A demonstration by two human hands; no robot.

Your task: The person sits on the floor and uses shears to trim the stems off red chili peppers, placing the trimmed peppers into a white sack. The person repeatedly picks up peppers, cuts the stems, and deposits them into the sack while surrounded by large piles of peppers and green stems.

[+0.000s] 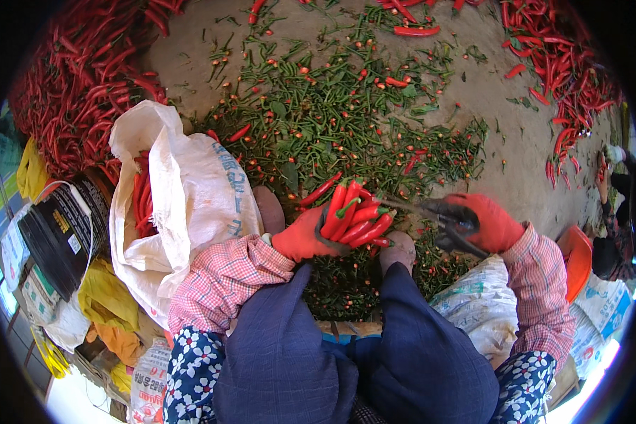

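A bunch of red chili peppers (356, 218) is gripped in my left hand (303, 236), which wears a red glove with a dark palm. The tips of the bunch are hidden in that hand; the stem ends point up and to the right. My right hand (482, 222), gloved the same way, holds a pair of scissors (403, 204). Their blurred blades reach left to the stem ends. Close by my left arm stands a white woven sack (204, 185), its mouth gaping, with red peppers (142, 196) inside. Cut green stems (328, 116) cover the ground ahead of me.
Large heaps of red peppers lie at the upper left (85, 79) and upper right (556, 58). A black bucket (58, 241) is at the left. White sacks (482, 302) and an orange basin (577, 259) sit at right. Another person's hand (603, 183) shows at the right edge.
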